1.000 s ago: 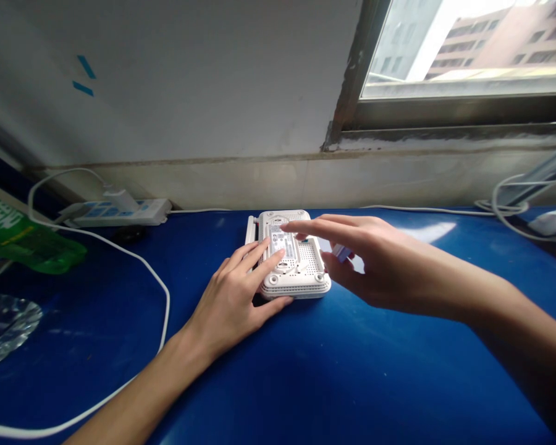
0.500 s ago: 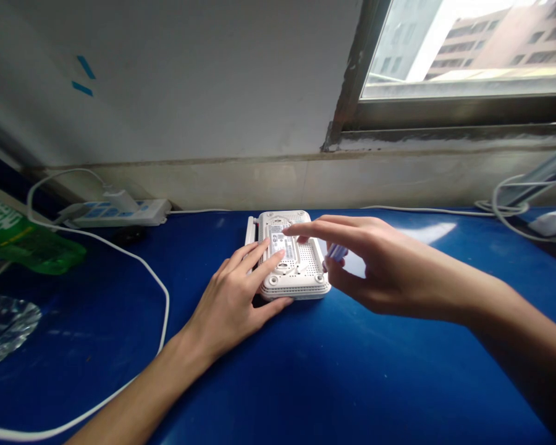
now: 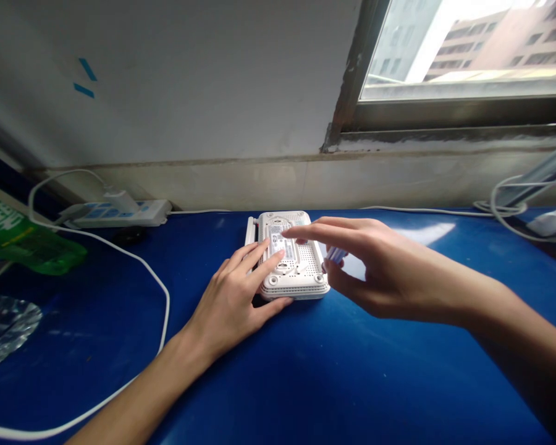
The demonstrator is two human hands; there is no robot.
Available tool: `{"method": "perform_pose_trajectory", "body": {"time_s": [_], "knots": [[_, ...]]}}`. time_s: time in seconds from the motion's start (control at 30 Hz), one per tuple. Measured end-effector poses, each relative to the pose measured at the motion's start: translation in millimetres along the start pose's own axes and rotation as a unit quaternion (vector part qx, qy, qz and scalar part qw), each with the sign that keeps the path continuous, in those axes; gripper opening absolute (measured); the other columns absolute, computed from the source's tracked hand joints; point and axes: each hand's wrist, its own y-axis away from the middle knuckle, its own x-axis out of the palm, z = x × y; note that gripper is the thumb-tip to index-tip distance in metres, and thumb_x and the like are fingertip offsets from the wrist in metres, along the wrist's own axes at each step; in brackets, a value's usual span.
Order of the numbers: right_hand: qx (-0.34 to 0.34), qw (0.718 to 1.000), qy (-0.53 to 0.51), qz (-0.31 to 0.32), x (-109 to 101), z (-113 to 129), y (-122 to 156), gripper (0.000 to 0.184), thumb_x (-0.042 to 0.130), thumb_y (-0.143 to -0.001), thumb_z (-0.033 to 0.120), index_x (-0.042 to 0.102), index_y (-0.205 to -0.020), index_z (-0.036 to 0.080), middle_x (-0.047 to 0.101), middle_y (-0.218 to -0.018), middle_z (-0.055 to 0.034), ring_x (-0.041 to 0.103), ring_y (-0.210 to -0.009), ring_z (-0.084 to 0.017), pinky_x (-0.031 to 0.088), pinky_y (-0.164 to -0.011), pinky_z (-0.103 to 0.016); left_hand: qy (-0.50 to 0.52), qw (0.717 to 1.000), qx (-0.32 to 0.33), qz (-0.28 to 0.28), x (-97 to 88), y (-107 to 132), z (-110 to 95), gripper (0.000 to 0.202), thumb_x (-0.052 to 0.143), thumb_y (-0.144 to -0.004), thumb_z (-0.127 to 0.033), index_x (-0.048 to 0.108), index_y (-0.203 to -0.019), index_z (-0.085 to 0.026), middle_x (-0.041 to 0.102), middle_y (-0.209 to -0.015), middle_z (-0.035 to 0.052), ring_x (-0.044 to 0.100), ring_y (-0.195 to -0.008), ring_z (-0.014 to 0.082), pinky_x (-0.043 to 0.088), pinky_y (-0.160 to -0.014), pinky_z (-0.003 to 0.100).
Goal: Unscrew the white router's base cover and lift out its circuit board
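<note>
A white router (image 3: 301,281) lies upside down on the blue table (image 3: 306,377), with its label and vent holes facing up. My left hand (image 3: 234,296) lies on its left side, fingers flat on the label and thumb along the near edge. From the right, my right hand (image 3: 380,266) hovers over it, the index finger stretched across the top. Thumb and lower fingers of that hand pinch a small pale object (image 3: 336,253) beside the router's right edge. What the object is cannot be made out.
A white power strip (image 3: 120,212) with a plugged charger lies at the back left; its white cable (image 3: 160,284) loops across the table. A green bag (image 3: 23,241) and clear plastic (image 3: 4,327) sit at the left. More white cables (image 3: 505,210) lie back right under the window.
My right hand has drifted slightly left, bringing the small pale object up to the router's right edge. My left hand and the router have stayed put.
</note>
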Motion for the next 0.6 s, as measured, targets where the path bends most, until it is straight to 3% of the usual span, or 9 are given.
{"method": "perform_pose_trajectory", "body": {"time_s": [0.07,0.13,0.2,0.3,0.4,0.47,0.53,0.6], "knots": [[0.023,1.000,-0.004,0.007,0.5,0.0,-1.0,0.038,0.064,-0.096,0.018,0.073,-0.132,0.023,0.083,-0.103,-0.0060,0.071,-0.068,-0.014,0.050,-0.063,-0.024,0.000,1.000,-0.002,0.002,-0.1,-0.2,0.0,0.067,0.080,-0.092,-0.039,0.058,-0.154,-0.023,0.053,-0.162,0.0141,0.048,-0.151,0.0356,0.049,-0.120,0.057],[0.039,0.999,-0.002,0.014,2.2,-2.4,-1.0,0.028,0.060,-0.102,0.024,0.077,-0.123,0.023,0.082,-0.086,-0.0035,0.067,-0.057,-0.012,0.045,-0.057,-0.024,-0.003,1.000,-0.002,0.004,0.0,-0.4,0.0,0.067,0.080,-0.092,-0.040,0.059,-0.153,-0.023,0.053,-0.162,0.0143,0.049,-0.150,0.0359,0.049,-0.120,0.057],[0.030,0.999,0.008,0.009,3.5,-5.4,0.3,0.037,0.057,-0.101,0.017,0.073,-0.133,0.025,0.083,-0.094,-0.0045,0.069,-0.063,-0.013,0.045,-0.058,-0.023,-0.006,1.000,-0.003,0.005,0.2,-0.6,0.1,0.066,0.080,-0.092,-0.041,0.059,-0.153,-0.023,0.053,-0.163,0.0146,0.048,-0.150,0.0362,0.049,-0.119,0.057],[0.011,1.000,0.023,0.000,2.2,-6.1,3.1,0.065,0.057,-0.092,0.004,0.058,-0.152,0.027,0.078,-0.126,-0.0084,0.074,-0.084,-0.016,0.049,-0.068,-0.023,-0.009,1.000,-0.004,0.007,0.7,-0.5,0.0,0.067,0.080,-0.093,-0.041,0.058,-0.154,-0.023,0.052,-0.164,0.0142,0.047,-0.151,0.0359,0.050,-0.119,0.058],[0.005,1.000,0.008,0.002,-0.3,-2.7,3.3,0.067,0.061,-0.088,0.006,0.056,-0.152,0.026,0.073,-0.136,-0.0111,0.074,-0.093,-0.018,0.053,-0.075,-0.025,-0.005,1.000,-0.002,0.004,0.8,-0.4,0.2,0.068,0.080,-0.093,-0.041,0.057,-0.155,-0.024,0.052,-0.164,0.0135,0.047,-0.152,0.0352,0.049,-0.120,0.058],[0.012,1.000,0.002,-0.003,0.3,-1.1,1.3,0.055,0.063,-0.092,0.013,0.062,-0.146,0.025,0.077,-0.125,-0.0105,0.074,-0.086,-0.018,0.052,-0.071,-0.025,-0.003,1.000,-0.003,0.004,0.7,-0.3,0.6,0.068,0.079,-0.093,-0.041,0.056,-0.155,-0.025,0.051,-0.164,0.0129,0.046,-0.152,0.0349,0.049,-0.119,0.058],[0.028,1.000,0.000,-0.007,2.8,-1.8,-0.9,0.034,0.062,-0.100,0.022,0.070,-0.133,0.023,0.081,-0.102,-0.0078,0.070,-0.070,-0.015,0.047,-0.062,-0.024,-0.004,1.000,-0.004,0.007,0.6,-0.2,0.9,0.067,0.078,-0.094,-0.042,0.057,-0.155,-0.026,0.051,-0.164,0.0127,0.046,-0.152,0.0351,0.049,-0.119,0.058],[0.033,0.999,-0.005,-0.006,5.5,-3.9,-1.6,0.025,0.058,-0.104,0.026,0.073,-0.124,0.022,0.079,-0.083,-0.0043,0.063,-0.057,-0.012,0.043,-0.055,-0.023,-0.006,1.000,-0.004,0.008,0.5,-0.2,1.0,0.067,0.078,-0.094,-0.042,0.057,-0.155,-0.026,0.052,-0.164,0.0129,0.047,-0.151,0.0354,0.049,-0.119,0.058]]}}
